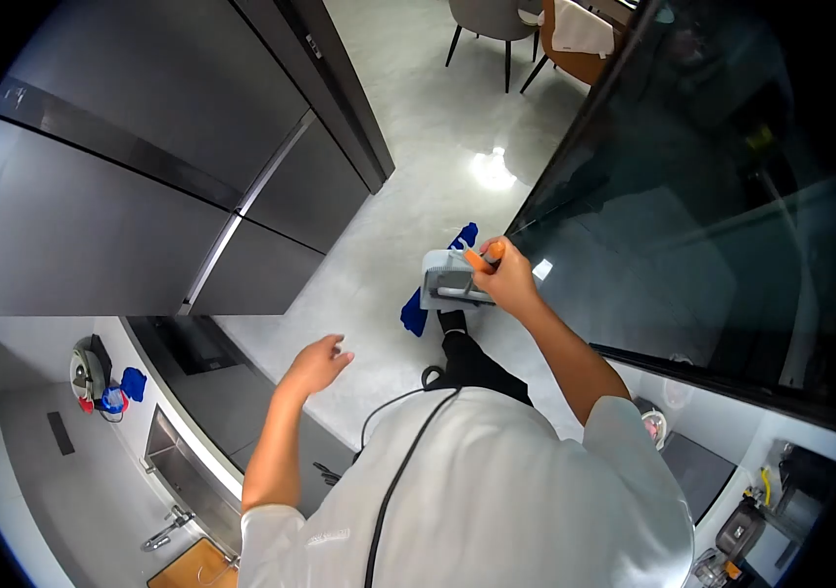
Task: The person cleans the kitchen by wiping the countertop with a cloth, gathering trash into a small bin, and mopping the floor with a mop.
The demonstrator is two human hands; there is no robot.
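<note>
My right hand (pixel 506 277) is closed on a grey plastic item with orange handle parts (pixel 442 274), held low in front of my body. Its exact kind I cannot make out. Part of it is hidden behind my fingers. Below it, blue shoe covers (pixel 415 312) show on my feet, near the black trouser leg (pixel 474 363). Over the floor to the left, my left hand (pixel 318 366) hangs with its fingers loosely bent and apart, holding nothing.
Dark cabinets (pixel 281 186) stand to the left, a dark glass panel (pixel 673 216) to the right. A counter with a sink (pixel 178 465) and tap runs along the lower left. Chairs (pixel 496 20) stand beyond the pale floor (pixel 418 137). A black cable (pixel 408 461) crosses my shirt.
</note>
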